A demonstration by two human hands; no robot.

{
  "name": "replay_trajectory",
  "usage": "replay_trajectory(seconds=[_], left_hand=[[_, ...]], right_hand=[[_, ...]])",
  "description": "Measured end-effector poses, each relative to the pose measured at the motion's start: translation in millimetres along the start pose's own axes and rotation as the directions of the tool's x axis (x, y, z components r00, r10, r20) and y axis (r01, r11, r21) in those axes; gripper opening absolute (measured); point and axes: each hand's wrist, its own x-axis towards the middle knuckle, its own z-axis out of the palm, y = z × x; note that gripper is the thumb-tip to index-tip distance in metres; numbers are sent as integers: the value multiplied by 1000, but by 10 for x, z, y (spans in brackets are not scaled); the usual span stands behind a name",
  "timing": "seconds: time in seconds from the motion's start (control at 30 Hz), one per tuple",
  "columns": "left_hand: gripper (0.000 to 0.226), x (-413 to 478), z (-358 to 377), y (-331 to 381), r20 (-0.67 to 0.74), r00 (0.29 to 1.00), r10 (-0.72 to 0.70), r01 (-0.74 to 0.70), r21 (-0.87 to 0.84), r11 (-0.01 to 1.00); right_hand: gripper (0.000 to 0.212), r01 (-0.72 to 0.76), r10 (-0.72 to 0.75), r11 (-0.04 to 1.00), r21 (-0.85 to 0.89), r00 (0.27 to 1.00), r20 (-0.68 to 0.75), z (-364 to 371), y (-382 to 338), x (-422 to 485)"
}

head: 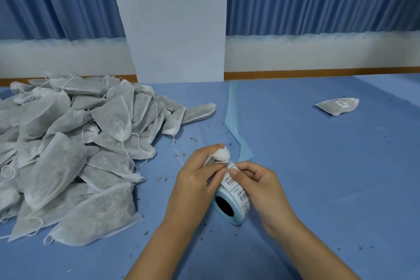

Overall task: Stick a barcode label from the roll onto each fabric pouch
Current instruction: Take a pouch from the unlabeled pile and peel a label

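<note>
Left grip (193, 179): pouch (221, 154) — (right grip (259, 186): label (229, 178))

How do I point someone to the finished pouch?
On the blue table, look to the far right, away from the big pile of pouches on the left. One pouch lies there alone. Unlike the pile's visible pouches, it carries a white barcode label on top.
</note>
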Motion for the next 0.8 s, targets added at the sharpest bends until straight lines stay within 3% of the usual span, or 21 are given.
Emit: replay_trajectory(seconds=[0.2, 0.37, 0.5, 0.63, 0.8], left_hand=[[17, 12, 14, 0, 28, 999, -35, 37, -78, 996], [12, 40, -16, -24, 58, 996, -71, 76, -91, 993], [12, 40, -39, -7, 89, 992, -91, 102, -119, 988], [10, 44, -48, -23, 63, 996, -57, 62, -72, 995], [13, 56, -51, -13, 49, 996, -81, 85, -93, 992]], right_hand=[[7, -7, 15, 983, 181, 999, -38, -10, -15, -11], [5, -24, 32, 978, 209, 999, -38, -11, -21, -3], [3, 3, 2, 983, 184, 1000, -28, -13, -34, -1], [25, 65, -64, 998, 24, 998, -24, 26, -32, -2], [14, 85, -85, 996, -2, 996, -27, 17, -17, -11]])
